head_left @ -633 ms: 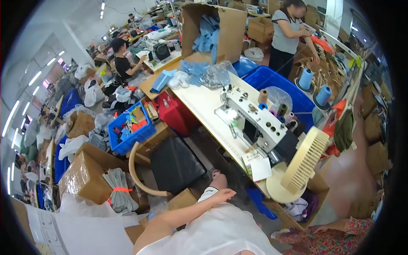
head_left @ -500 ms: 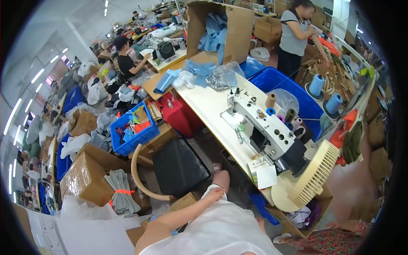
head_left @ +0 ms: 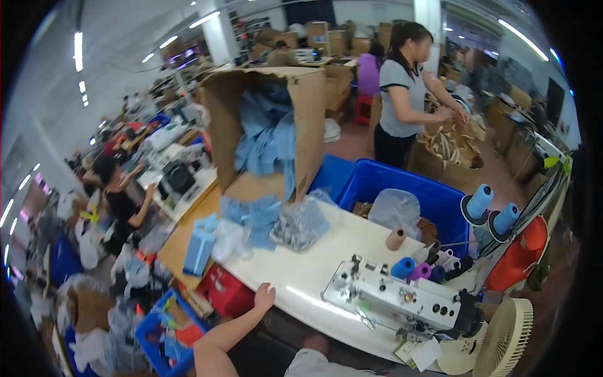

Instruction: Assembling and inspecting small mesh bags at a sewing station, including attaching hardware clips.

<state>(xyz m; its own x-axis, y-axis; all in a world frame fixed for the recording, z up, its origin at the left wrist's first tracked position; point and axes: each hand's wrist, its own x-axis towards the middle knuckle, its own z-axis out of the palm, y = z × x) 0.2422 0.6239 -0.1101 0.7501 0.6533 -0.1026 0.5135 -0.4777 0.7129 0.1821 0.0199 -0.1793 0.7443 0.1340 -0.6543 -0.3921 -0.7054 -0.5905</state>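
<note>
My left hand (head_left: 264, 296) is at the near left edge of the white sewing table (head_left: 314, 295), its fingers stretched toward the tabletop and holding nothing I can see. To its right, on the table, stands a white sewing machine (head_left: 402, 298). Thread spools, including a brown one (head_left: 396, 239) and a purple one (head_left: 419, 271), are grouped behind the machine. Beyond my hand lie a clear plastic bag (head_left: 301, 223), a white bag (head_left: 230, 240) and a stack of blue fabric pieces (head_left: 200, 248). My right hand is out of view.
A large carton (head_left: 311, 125) holding blue cloth (head_left: 270, 138) stands on the table's far end. Behind the table is a blue bin (head_left: 377, 179). A beige fan (head_left: 509, 339) is at lower right, a blue crate (head_left: 147, 336) at lower left. A person (head_left: 402, 107) works beyond the bin.
The view has swung up and the table now fills more of the front. My left hand has moved from my lap to the table edge.
</note>
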